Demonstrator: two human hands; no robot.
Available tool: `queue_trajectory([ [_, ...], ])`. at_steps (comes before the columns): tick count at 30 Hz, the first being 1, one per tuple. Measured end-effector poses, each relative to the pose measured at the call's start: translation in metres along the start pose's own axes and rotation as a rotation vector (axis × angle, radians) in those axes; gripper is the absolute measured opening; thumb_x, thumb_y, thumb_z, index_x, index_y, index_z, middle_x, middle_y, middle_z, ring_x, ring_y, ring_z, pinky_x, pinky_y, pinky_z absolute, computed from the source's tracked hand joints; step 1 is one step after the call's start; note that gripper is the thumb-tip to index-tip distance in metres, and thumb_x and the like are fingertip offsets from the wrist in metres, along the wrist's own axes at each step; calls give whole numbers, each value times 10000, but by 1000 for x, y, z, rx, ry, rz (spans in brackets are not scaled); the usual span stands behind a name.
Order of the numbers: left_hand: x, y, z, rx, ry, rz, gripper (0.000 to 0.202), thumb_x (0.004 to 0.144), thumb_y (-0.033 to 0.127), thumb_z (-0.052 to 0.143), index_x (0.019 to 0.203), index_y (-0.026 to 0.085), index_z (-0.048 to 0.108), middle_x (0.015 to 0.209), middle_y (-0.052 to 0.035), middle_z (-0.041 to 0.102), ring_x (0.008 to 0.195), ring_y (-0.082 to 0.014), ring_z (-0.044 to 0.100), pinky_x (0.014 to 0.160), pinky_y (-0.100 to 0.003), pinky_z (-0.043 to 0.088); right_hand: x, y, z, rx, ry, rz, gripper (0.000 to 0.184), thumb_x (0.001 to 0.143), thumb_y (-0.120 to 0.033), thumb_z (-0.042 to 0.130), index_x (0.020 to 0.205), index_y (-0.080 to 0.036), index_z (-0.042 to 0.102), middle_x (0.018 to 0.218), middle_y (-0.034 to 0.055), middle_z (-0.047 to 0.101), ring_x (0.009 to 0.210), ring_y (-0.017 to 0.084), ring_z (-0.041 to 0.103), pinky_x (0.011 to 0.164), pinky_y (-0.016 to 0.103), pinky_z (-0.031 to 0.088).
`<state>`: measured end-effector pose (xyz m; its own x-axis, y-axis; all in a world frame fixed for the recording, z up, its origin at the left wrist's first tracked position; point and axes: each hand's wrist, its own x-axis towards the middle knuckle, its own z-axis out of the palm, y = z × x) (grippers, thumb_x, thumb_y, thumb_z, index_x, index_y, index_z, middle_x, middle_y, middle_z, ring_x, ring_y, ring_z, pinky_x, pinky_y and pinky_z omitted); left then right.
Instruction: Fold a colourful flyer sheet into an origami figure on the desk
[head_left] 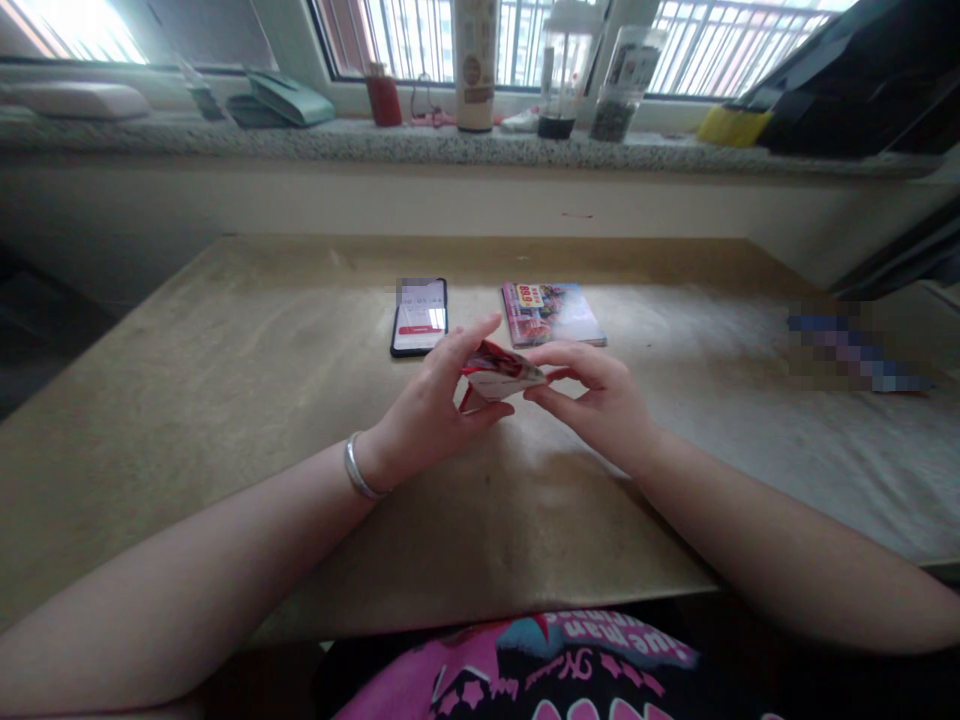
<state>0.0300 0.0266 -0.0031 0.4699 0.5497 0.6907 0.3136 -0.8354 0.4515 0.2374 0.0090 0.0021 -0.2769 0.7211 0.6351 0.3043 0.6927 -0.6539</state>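
Observation:
Between my two hands, above the middle of the table, is a folded piece of printed paper [499, 383], red and white with a dark picture on top. My left hand [442, 390] is closed round its left side, thumb below and fingers above. A silver bangle [360, 468] circles my left wrist. My right hand [592, 385] pinches the pointed right end of the paper between thumb and fingers. Just beyond my hands lie a phone [420, 318] with a lit screen and a stack of colourful printed sheets [553, 314] with a yellow price mark.
The table [225, 420] has a tan cover. On its right side is a blurred bluish object [855, 352]. A stone windowsill [315, 145] behind holds a red jar [384, 97], a tall bottle [475, 70], clear containers [622, 85] and a black bag [855, 80].

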Motion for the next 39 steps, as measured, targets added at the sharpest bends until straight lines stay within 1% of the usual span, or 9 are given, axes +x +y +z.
queue_trajectory([
  [3, 1, 1, -1, 11, 8, 54, 627, 767, 192, 736, 1314, 241, 433, 1171, -72, 638, 1074, -214, 628, 1135, -526, 323, 2, -7, -3, -107, 12, -123, 211, 825, -182, 681, 1022, -259, 677, 1002, 23, 731, 963, 173, 664, 860, 369, 539],
  [6, 3, 2, -2, -17, 34, 69, 511, 749, 236, 772, 1190, 232, 514, 1117, -57, 652, 1050, -195, 632, 1097, -482, 383, 4, -9, -5, -185, 30, -225, 196, 829, -186, 682, 1007, -267, 689, 984, 19, 739, 948, 179, 667, 878, 382, 517],
  [10, 6, 4, -5, -78, 63, 65, 363, 761, 281, 771, 1072, 214, 595, 1098, -75, 651, 1082, -200, 616, 1013, -415, 456, 4, -10, -7, -227, 35, -248, 190, 839, -175, 668, 1010, -252, 698, 982, 37, 739, 942, 185, 663, 867, 388, 515],
  [15, 8, 3, -8, -30, 42, 74, 315, 798, 295, 737, 1090, 230, 639, 1149, -77, 646, 1082, -188, 609, 998, -391, 457, 5, -10, -8, -250, 44, -280, 169, 840, -176, 667, 989, -245, 705, 960, 40, 742, 917, 183, 663, 862, 390, 520],
  [23, 7, 1, -8, -5, -3, 83, 319, 840, 316, 691, 1145, 250, 623, 1184, -82, 656, 1102, -204, 609, 1022, -433, 417, 4, -9, -11, -238, 22, -281, 199, 848, -197, 657, 1017, -287, 713, 965, 18, 739, 906, 177, 668, 836, 365, 524],
  [26, 7, 3, -10, 3, 52, 92, 390, 796, 353, 732, 1146, 243, 600, 1161, -90, 656, 1090, -210, 608, 1045, -452, 397, 3, -7, -10, -208, 24, -251, 203, 846, -210, 663, 1024, -292, 713, 966, 23, 732, 892, 175, 667, 811, 357, 535],
  [31, 8, 7, -13, 6, 80, 144, 228, 790, 366, 734, 960, 258, 629, 993, -25, 696, 951, -172, 647, 1038, -427, 413, 1, -6, -10, -191, 22, -218, 189, 848, -215, 658, 1010, -290, 720, 949, 22, 727, 872, 167, 671, 798, 346, 548],
  [35, 8, 7, -13, 31, 20, 129, 245, 780, 387, 736, 975, 270, 642, 999, -14, 710, 952, -174, 657, 1029, -418, 417, 1, -7, -10, -171, 22, -213, 175, 845, -194, 659, 992, -266, 721, 938, 30, 727, 870, 162, 672, 803, 339, 549],
  [39, 9, 10, -12, 40, 34, 114, 176, 816, 301, 708, 977, 266, 647, 980, -4, 723, 945, -162, 661, 1023, -411, 422, 2, -9, -9, -167, 34, -193, 152, 847, -199, 656, 968, -262, 723, 918, 32, 730, 851, 163, 674, 787, 341, 554],
])
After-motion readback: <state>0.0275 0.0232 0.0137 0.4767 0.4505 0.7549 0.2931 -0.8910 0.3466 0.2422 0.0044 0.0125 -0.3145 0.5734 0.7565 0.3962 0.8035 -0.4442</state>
